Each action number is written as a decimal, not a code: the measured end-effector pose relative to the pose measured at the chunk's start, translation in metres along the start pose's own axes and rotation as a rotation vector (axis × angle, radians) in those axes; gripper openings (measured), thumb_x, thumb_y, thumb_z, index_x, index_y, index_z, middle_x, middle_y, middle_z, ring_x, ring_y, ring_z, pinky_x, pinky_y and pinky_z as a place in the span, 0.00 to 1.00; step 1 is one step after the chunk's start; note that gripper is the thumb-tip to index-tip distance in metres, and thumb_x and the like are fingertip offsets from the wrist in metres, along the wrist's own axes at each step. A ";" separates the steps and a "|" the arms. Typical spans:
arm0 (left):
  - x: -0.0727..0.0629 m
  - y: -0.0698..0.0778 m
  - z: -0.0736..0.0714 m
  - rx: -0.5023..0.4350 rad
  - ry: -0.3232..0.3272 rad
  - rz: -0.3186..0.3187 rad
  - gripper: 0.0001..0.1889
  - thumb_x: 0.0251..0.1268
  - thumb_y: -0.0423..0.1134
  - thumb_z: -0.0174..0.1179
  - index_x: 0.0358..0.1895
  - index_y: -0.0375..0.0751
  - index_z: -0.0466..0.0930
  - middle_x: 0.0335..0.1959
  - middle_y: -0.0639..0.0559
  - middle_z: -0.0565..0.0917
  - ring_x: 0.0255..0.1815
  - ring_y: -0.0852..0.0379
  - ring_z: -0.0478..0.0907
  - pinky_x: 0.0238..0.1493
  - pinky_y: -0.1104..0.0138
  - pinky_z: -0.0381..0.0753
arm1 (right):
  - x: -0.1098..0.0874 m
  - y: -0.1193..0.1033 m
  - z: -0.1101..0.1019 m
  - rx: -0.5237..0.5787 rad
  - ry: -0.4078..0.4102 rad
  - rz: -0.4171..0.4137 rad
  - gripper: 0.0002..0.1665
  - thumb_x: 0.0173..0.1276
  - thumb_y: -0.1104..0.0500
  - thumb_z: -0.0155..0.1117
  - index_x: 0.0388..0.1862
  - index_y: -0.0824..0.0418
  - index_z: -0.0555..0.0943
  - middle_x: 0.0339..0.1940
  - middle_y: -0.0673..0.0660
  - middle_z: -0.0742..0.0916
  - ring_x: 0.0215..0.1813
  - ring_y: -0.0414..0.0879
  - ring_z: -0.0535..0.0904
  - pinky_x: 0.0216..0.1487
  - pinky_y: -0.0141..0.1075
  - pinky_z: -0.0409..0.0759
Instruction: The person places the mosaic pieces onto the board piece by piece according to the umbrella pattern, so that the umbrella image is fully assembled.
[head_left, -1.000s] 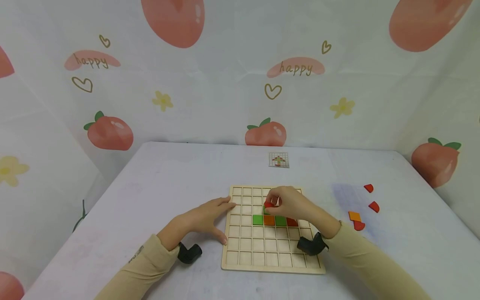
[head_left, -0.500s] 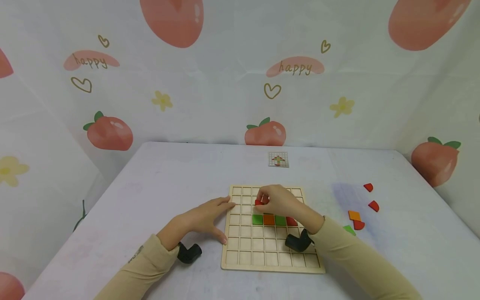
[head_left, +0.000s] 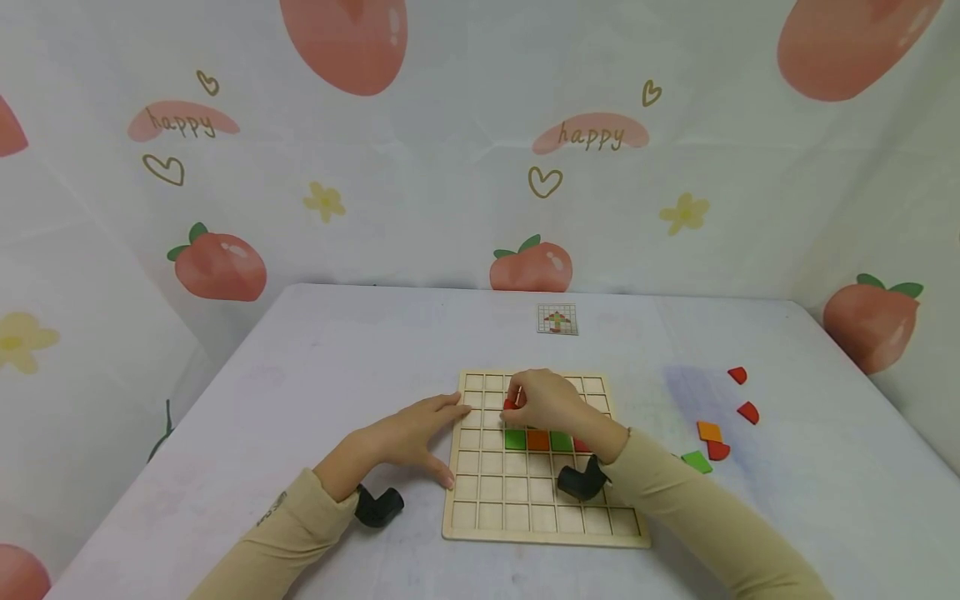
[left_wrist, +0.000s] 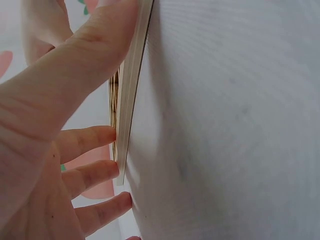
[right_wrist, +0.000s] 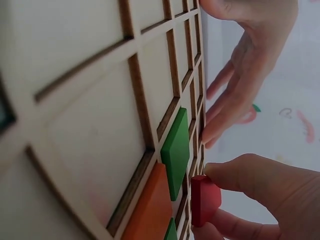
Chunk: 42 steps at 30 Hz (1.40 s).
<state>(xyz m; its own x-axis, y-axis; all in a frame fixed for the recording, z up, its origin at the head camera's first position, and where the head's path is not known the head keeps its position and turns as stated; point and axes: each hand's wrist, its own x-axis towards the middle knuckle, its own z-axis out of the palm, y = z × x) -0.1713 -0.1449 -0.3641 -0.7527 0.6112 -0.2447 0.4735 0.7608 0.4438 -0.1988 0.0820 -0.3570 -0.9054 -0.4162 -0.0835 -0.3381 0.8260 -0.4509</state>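
Pinched in the right hand (head_left: 551,402), a red tile (head_left: 511,404) is held just above the green tile (head_left: 514,439) on the wooden grid board (head_left: 480,500). Its left edge is steadied by the flat, open left hand (head_left: 408,435). One row is laid; several loose tiles (head_left: 708,432) are left on the counter (head_left: 315,375).

The right hand (head_left: 551,402) covers most of the red piece (head_left: 511,405) it pinches in the head view, and its wrist hides part of the red tile (head_left: 582,446) lying in the row just below. Beyond both hands, the small pattern card (head_left: 557,319) is too small to read. In the left wrist view the wooden grid board (left_wrist: 131,80) shows only edge-on, its top cut off by the frame.
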 end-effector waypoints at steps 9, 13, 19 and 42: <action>-0.001 0.000 0.000 0.004 -0.001 0.015 0.52 0.40 0.54 0.73 0.70 0.37 0.58 0.74 0.37 0.55 0.74 0.40 0.53 0.71 0.48 0.58 | 0.002 -0.004 0.003 -0.061 0.002 0.032 0.13 0.53 0.49 0.72 0.27 0.55 0.79 0.25 0.50 0.82 0.25 0.42 0.71 0.23 0.30 0.66; 0.000 -0.001 0.000 0.014 0.008 0.031 0.52 0.40 0.54 0.73 0.70 0.36 0.58 0.73 0.36 0.55 0.73 0.39 0.54 0.71 0.48 0.59 | 0.002 -0.004 0.004 -0.078 0.002 0.029 0.14 0.53 0.48 0.72 0.27 0.55 0.79 0.26 0.51 0.83 0.26 0.42 0.72 0.24 0.30 0.68; 0.000 -0.001 0.001 0.011 0.007 0.027 0.52 0.40 0.54 0.73 0.70 0.36 0.58 0.73 0.36 0.55 0.74 0.39 0.54 0.71 0.48 0.58 | 0.002 -0.004 0.005 -0.088 0.006 0.016 0.15 0.52 0.48 0.72 0.28 0.54 0.78 0.23 0.50 0.81 0.25 0.42 0.71 0.23 0.30 0.66; -0.001 0.001 -0.001 0.003 0.001 0.012 0.52 0.40 0.54 0.73 0.70 0.37 0.58 0.74 0.37 0.54 0.74 0.40 0.53 0.72 0.48 0.58 | 0.000 -0.004 0.005 -0.142 0.044 -0.009 0.16 0.55 0.47 0.70 0.21 0.54 0.76 0.19 0.48 0.79 0.22 0.41 0.69 0.20 0.29 0.62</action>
<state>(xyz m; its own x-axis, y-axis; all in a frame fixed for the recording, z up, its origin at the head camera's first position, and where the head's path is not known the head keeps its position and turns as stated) -0.1703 -0.1452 -0.3629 -0.7474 0.6198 -0.2391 0.4834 0.7543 0.4444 -0.1966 0.0767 -0.3601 -0.9113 -0.4097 -0.0399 -0.3766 0.8689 -0.3211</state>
